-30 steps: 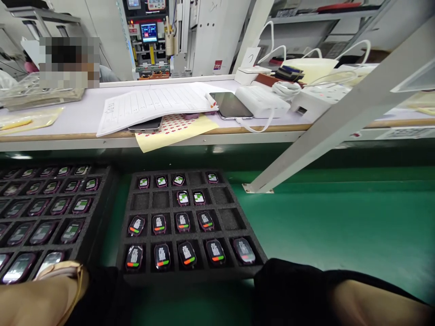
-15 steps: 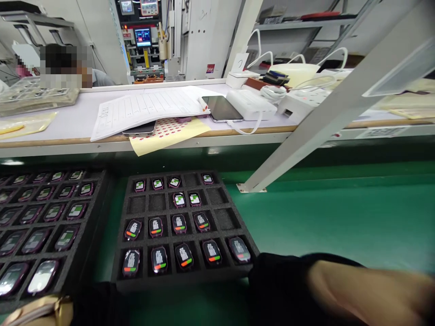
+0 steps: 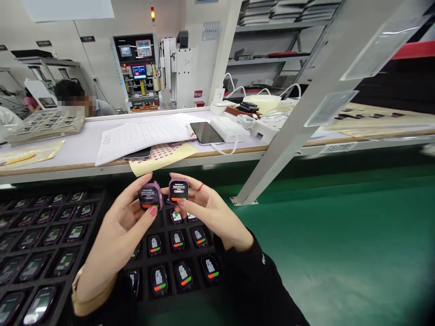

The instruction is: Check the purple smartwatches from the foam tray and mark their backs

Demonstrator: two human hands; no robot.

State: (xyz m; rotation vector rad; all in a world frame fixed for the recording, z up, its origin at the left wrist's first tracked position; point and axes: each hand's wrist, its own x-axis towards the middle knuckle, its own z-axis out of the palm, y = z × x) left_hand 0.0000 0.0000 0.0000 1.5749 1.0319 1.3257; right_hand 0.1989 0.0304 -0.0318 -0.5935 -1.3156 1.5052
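Note:
My left hand (image 3: 124,226) grips a purple-cased smartwatch (image 3: 150,196) between thumb and fingers, its lit screen facing me. In my right hand (image 3: 207,206) is a second purple smartwatch (image 3: 178,190), pinched at its edges, with white text and an orange bar on its dark screen. The two watches are held side by side, a small gap between them. Below them lies a black foam tray (image 3: 170,304) with more smartwatches in its pockets, such as one showing an orange and green bar (image 3: 159,280). My forearms hide parts of this tray.
Another black foam tray (image 3: 97,213) full of watches lies at the left. Beyond are a white bench with papers (image 3: 142,136), a phone (image 3: 206,133) and a white power bank (image 3: 229,129). A slanted metal post (image 3: 272,149) stands at right. Someone (image 3: 102,107) sits behind the bench.
Both hands have come up from the lower edge to above the middle tray, each now holding a watch. The view has tilted upward, showing more of the wall and shelves.

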